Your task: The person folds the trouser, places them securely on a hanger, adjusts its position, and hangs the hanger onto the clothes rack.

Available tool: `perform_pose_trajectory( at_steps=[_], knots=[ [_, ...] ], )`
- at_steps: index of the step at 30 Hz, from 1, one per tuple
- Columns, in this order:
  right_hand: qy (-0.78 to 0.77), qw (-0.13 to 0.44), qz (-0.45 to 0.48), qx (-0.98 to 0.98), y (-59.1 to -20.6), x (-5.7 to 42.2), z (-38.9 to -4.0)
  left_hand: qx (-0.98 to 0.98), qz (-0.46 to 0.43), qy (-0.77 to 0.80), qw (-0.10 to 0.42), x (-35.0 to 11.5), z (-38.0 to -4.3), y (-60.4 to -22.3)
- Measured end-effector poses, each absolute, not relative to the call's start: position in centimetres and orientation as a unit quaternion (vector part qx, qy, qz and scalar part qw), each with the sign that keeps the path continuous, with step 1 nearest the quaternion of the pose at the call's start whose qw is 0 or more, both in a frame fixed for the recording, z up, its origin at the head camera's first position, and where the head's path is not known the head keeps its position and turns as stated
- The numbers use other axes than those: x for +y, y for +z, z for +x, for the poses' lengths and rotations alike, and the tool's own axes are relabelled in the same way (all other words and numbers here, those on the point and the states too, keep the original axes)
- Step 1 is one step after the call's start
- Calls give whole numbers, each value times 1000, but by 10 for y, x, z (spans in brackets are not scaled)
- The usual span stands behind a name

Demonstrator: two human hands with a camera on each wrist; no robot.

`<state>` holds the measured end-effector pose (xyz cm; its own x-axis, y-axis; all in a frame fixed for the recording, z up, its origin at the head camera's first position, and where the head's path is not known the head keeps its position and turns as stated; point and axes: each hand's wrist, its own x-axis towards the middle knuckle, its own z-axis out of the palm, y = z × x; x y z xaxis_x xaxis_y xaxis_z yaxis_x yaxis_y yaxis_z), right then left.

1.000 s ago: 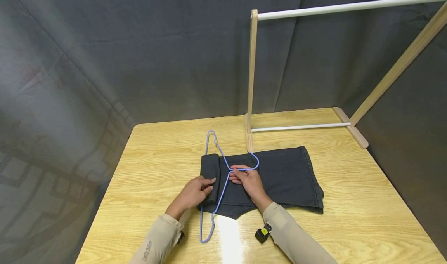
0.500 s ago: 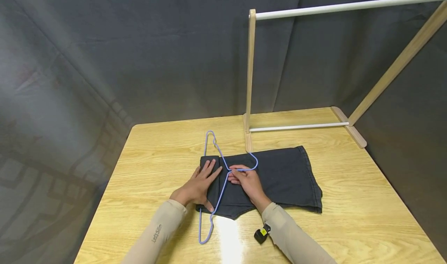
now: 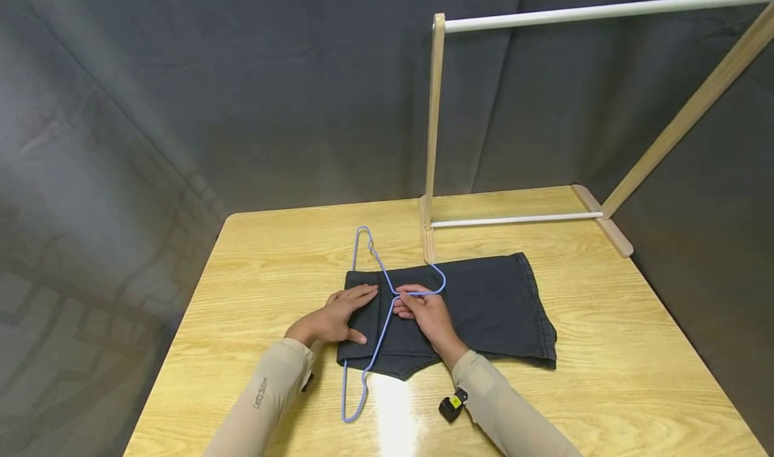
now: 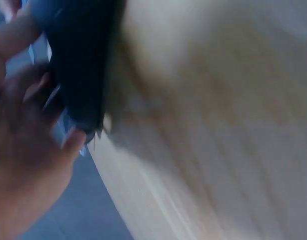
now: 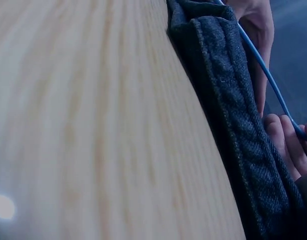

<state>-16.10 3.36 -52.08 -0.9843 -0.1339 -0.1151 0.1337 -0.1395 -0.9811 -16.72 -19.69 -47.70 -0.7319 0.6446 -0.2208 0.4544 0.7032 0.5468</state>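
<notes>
Dark denim pants [image 3: 496,309] lie flat on the table, their left end folded over the bottom bar of a light blue hanger [image 3: 381,335]. My left hand [image 3: 338,312] rests on that folded flap, fingers extended across it and thumb spread toward me. In the left wrist view, blurred, the left hand [image 4: 28,145] is against the edge of the dark cloth [image 4: 78,55]. My right hand [image 3: 431,316] pinches the hanger's neck just below the hook, over the pants. The right wrist view shows a thick stitched edge of the pants [image 5: 228,100] and the hanger wire [image 5: 263,67] behind it.
A clothes rack with wooden posts [image 3: 433,121] and a white top rail [image 3: 580,15] stands at the back right of the wooden table [image 3: 272,262]. The hanger's hook lies close to the rack's left foot [image 3: 428,245]. Grey curtains [image 3: 314,107] enclose the table.
My left hand went from curled fingers at the roll of cloth to spread, then lying flat across it; the folded flap now looks flatter. The right hand keeps its pinch on the hanger.
</notes>
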Motion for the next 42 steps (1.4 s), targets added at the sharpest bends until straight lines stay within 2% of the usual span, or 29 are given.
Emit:
perform_pose_trajectory(
  at_steps=[3, 5, 9, 14, 19, 27, 32, 38, 42],
  knots=[
    [-755, 87, 1, 650, -518, 36, -161, 922, 295, 206, 139, -190, -166, -477],
    [-756, 87, 0, 649, -517, 36, -161, 928, 295, 193, 119, -187, -166, -476],
    [-754, 90, 0, 651, -517, 37, -162, 929, 302, 174, 122, -188, -168, -475],
    [-752, 89, 0, 653, -517, 35, -160, 923, 306, 170, 158, -191, -170, -472],
    [-754, 93, -1, 650, -517, 33, -157, 929, 283, 139, 193, -186, -167, -468],
    [-752, 85, 9, 654, -521, 33, -157, 944, 247, 60, 212, -166, -164, -463],
    [-756, 86, 5, 649, -523, 32, -158, 934, 279, 111, 192, -167, -159, -467],
    [-763, 83, 7, 641, -522, 32, -159, 915, 305, 188, 183, -177, -138, -474],
    [-768, 74, 12, 636, -521, 31, -159, 922, 260, 260, 121, -174, -130, -476]
  ],
)
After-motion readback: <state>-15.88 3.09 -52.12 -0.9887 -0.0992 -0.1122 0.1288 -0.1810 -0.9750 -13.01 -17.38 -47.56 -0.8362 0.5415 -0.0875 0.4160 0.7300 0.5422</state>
